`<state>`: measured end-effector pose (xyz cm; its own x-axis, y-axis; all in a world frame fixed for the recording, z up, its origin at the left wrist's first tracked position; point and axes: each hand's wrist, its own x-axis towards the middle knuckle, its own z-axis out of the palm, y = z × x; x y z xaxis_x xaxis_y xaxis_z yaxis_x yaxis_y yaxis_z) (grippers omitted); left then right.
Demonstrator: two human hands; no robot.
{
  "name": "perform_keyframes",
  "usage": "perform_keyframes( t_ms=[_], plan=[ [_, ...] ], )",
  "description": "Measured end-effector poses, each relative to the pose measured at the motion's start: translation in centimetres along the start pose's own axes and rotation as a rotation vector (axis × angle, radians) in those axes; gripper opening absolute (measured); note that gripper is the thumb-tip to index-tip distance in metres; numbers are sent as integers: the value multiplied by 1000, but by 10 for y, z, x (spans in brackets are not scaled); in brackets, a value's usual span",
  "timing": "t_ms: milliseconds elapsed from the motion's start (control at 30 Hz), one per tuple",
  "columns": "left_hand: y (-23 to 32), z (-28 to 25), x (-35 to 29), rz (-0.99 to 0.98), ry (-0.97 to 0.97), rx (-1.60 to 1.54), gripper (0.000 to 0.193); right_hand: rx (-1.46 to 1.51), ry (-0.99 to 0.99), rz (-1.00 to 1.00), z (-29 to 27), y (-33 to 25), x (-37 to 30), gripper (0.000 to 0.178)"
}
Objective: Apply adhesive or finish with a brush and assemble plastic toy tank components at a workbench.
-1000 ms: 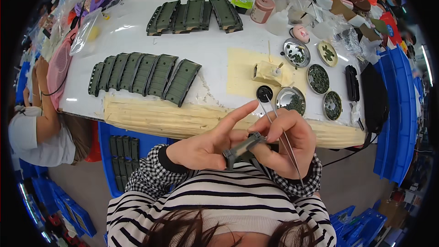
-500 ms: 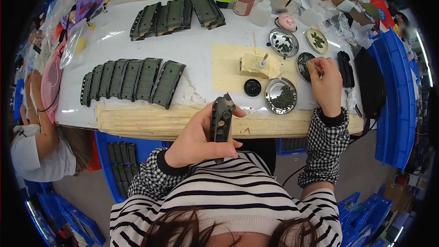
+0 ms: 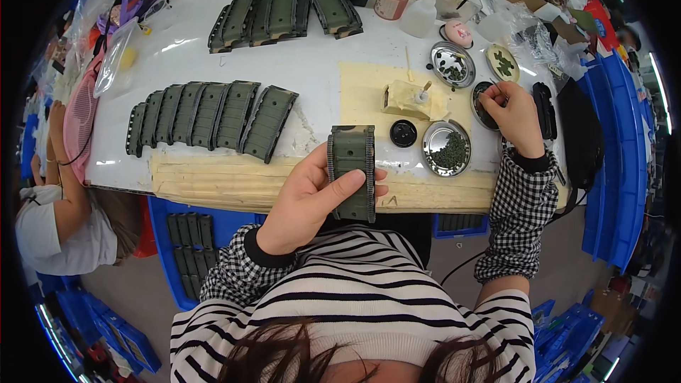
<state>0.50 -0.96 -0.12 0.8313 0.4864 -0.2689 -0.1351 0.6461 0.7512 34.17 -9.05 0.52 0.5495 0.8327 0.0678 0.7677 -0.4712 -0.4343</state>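
My left hand (image 3: 301, 202) is wrapped round a dark green toy tank hull (image 3: 353, 147), held upright above the table's front edge. Its flat ribbed face is turned up, with toothed track bands along both sides, and my thumb lies across it. Over at the right, my right hand (image 3: 516, 119) has its fingertips pinched together at a small dark round dish (image 3: 482, 115). Whatever is between those fingertips is too small to make out. Close by stands a metal dish (image 3: 464, 143) of tiny green parts.
Similar hulls lie in a row (image 3: 206, 117) at left and in a group (image 3: 284, 18) farther back. A tape-wrapped block (image 3: 404, 103), a black round cap (image 3: 403, 133) and another metal dish (image 3: 454, 53) stand near the middle right. A blue bin (image 3: 164, 241) holds more hulls below the table.
My left hand has turned the hull from its wheeled side to its flat ribbed face. My right hand stays at the dark dish, fingers still pinched. The whole view has shifted slightly.
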Motion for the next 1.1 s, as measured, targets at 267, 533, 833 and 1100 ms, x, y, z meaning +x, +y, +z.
perform_keyframes(
  t_ms=[267,533,833,1100],
  plan=[
    [4,0,-5,79,-22,7,47,32,-57,-66,0,17,9,15],
    [-5,2,-1,156,-55,80,32,489,200,-277,-14,-86,-69,14],
    [-15,12,9,96,-105,-99,24,783,-24,-341,31,-138,-108,23],
    [-13,-3,9,96,-127,-160,21,1000,-111,-260,49,-133,-110,28]
  ],
)
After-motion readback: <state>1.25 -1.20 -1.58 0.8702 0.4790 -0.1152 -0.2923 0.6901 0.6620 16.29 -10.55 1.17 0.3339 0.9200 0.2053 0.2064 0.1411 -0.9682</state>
